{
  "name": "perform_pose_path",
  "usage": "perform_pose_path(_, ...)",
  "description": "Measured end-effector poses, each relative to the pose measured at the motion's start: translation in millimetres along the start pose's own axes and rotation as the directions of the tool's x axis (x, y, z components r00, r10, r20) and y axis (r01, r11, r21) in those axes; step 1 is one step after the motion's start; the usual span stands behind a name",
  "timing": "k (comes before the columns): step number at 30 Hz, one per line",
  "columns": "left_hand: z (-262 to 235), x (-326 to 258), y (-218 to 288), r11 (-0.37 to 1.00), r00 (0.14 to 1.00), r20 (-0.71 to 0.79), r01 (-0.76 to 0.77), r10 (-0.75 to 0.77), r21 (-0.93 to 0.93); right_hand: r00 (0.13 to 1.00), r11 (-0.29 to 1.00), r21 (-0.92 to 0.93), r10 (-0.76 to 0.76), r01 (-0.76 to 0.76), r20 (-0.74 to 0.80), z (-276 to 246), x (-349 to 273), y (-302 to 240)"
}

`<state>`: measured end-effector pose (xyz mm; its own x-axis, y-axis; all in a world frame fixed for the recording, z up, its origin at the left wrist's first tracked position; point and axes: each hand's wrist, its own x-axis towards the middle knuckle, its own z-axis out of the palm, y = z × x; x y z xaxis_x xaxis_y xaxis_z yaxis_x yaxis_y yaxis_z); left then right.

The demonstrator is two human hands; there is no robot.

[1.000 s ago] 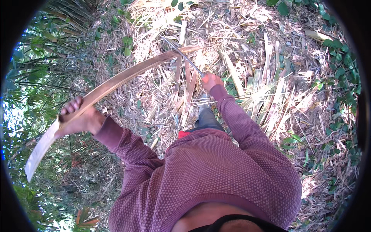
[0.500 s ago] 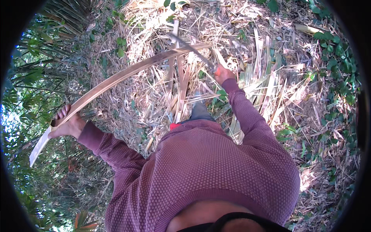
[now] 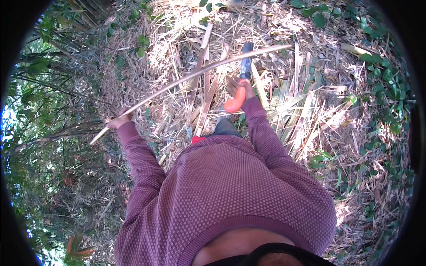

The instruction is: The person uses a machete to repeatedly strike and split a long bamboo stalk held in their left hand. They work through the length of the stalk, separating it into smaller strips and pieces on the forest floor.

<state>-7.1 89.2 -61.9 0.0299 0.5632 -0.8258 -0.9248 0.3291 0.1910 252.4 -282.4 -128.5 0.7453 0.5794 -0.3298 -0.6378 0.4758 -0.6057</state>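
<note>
My left hand (image 3: 120,119) is closed around a long, thin bamboo strip (image 3: 186,78) near its lower left end. The strip rises in a shallow arc to the upper right, its narrow edge towards me. My right hand (image 3: 244,90) holds a machete by its orange, hooked handle (image 3: 238,98), the fingers loosely spread on the left of it. The dark, straight blade (image 3: 246,70) points away from me and crosses the strip near its far end. Whether blade and strip touch, I cannot tell.
Split bamboo slats (image 3: 295,104) lie in a pile on the right beyond my body. More slats (image 3: 205,86) lie ahead among dry leaf litter. Green bamboo growth (image 3: 44,111) stands along the left, and leafy vines (image 3: 384,84) run down the right.
The strip has turned from its broad face to its edge and shifted right, my left hand moving right with it. My right hand has turned the machete from pointing up-left to straight ahead.
</note>
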Motion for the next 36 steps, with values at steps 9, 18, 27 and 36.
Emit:
perform_pose_path(9,-118.9,91.0,-109.5,0.906,0.994,-0.074,0.105,-0.082,0.41,0.98,0.923,0.345,-0.196,0.172,0.036,45.3,-9.0,-16.6)
perform_pose_path(18,-57.3,65.0,-166.6,0.265,0.791,0.551,-0.49,-0.266,0.831,0.88,0.887,0.094,-0.426,0.452,-0.211,95.0,9.7,-20.1)
perform_pose_path(27,112.3,-280.0,-191.2,0.644,-0.281,0.769,-0.735,-0.574,0.211,0.858,0.802,-0.359,-0.514,0.477,-0.009,135.1,11.1,28.2)
perform_pose_path(36,114.4,-319.8,-190.9,0.841,-0.422,0.853,-0.54,-0.307,0.036,0.786,0.722,-0.337,-0.609,0.604,0.105,153.8,15.2,-16.1)
